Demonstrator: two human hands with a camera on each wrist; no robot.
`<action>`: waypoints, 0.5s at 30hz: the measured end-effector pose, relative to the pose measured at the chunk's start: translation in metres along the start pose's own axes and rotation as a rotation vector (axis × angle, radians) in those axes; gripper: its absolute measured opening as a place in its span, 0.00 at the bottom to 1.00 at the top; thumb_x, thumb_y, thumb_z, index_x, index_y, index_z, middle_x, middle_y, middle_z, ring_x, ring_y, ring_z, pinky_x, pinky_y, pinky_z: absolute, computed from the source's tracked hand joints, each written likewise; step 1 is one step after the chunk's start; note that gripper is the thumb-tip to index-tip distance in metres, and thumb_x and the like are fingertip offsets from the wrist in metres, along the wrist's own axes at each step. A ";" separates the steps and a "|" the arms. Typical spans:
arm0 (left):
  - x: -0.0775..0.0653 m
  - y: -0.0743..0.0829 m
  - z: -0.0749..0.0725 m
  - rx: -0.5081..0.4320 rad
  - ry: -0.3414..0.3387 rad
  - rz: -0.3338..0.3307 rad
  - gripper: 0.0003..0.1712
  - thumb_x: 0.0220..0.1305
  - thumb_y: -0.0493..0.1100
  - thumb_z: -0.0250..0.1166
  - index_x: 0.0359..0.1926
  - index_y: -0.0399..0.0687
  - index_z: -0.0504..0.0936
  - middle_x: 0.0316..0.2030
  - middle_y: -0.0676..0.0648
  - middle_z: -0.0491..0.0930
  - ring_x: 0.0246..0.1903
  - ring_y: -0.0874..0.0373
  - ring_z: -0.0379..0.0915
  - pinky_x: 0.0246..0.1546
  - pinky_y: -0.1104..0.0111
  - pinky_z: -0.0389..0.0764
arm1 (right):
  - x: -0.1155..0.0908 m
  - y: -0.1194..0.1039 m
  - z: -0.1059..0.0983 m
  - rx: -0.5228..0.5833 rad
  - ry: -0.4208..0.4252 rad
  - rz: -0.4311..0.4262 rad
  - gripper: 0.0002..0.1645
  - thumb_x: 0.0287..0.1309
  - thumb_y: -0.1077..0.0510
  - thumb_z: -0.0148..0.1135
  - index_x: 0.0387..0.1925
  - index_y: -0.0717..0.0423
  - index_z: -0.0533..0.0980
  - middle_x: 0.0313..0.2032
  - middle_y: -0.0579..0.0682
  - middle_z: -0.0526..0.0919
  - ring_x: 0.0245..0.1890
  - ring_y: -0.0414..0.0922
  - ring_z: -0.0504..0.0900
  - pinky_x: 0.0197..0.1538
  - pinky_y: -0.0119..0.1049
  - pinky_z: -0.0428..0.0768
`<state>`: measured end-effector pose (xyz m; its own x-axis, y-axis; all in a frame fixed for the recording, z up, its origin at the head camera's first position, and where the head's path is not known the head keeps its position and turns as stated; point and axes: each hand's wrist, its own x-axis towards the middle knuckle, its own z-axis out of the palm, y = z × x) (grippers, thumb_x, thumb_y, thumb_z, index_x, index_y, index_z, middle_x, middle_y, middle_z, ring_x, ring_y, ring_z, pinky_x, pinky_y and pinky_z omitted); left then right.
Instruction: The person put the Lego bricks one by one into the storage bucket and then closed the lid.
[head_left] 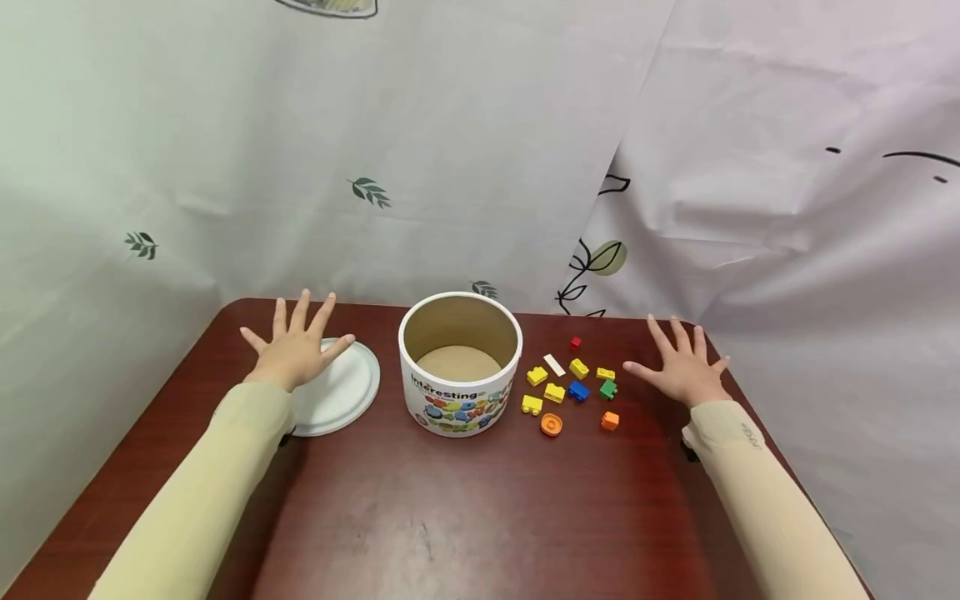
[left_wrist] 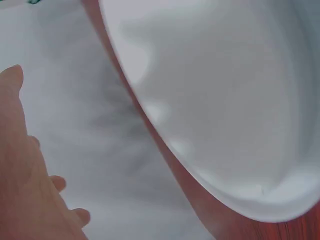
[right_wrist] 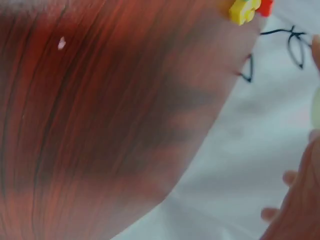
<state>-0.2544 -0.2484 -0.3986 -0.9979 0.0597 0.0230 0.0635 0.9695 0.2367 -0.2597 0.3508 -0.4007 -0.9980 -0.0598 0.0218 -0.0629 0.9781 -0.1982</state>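
Pale cloth [head_left: 487,150] printed with leaf sprigs is hanging behind a dark red-brown table [head_left: 465,517], creasing most on the right. Near the table's far edge, a white bucket [head_left: 459,408] with colourful lettering is standing upright, its mouth facing up. To its left a round white lid [head_left: 347,387] is lying flat, and the left hand [head_left: 292,357] is hovering by it, partly covering its left side in the head view — fingers spreading wide, released, grasping nothing. Right of the bucket, small toy pieces are lying scattered: five yellow bricks [head_left: 554,392], a blue brick [head_left: 578,391], a green brick [head_left: 608,389], a red brick [head_left: 575,342], an orange brick [head_left: 611,421], an orange round piece [head_left: 551,425] and a white strip [head_left: 554,365]. Just beyond them, the right hand [head_left: 682,373] is hovering near the table's right edge, its fingers likewise fanning out and holding nothing. Cream sleeves [head_left: 772,500] are covering both forearms.
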 end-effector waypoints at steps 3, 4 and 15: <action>-0.007 0.006 -0.004 -0.051 0.035 0.021 0.50 0.59 0.78 0.36 0.73 0.65 0.29 0.72 0.41 0.22 0.66 0.40 0.06 0.41 0.30 0.07 | -0.005 -0.008 -0.001 0.028 0.008 -0.049 0.57 0.52 0.25 0.51 0.74 0.37 0.36 0.73 0.57 0.34 0.69 0.66 0.29 0.51 0.82 0.35; -0.010 0.009 -0.005 -0.069 0.057 0.033 0.49 0.59 0.78 0.37 0.73 0.65 0.30 0.72 0.42 0.23 0.67 0.40 0.08 0.42 0.30 0.08 | -0.007 -0.010 -0.002 0.043 0.018 -0.064 0.57 0.53 0.26 0.53 0.74 0.40 0.39 0.73 0.58 0.36 0.69 0.66 0.32 0.52 0.81 0.40; -0.042 0.055 -0.016 -0.096 0.290 0.261 0.44 0.66 0.66 0.48 0.74 0.55 0.45 0.73 0.45 0.44 0.71 0.46 0.37 0.59 0.31 0.30 | -0.034 -0.029 0.014 0.295 0.073 -0.165 0.40 0.57 0.43 0.62 0.63 0.61 0.64 0.58 0.64 0.66 0.53 0.60 0.69 0.53 0.59 0.72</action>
<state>-0.2086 -0.2009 -0.3715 -0.9053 0.2184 0.3643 0.3290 0.9030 0.2763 -0.2236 0.3218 -0.4096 -0.9716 -0.1874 0.1448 -0.2338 0.8564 -0.4604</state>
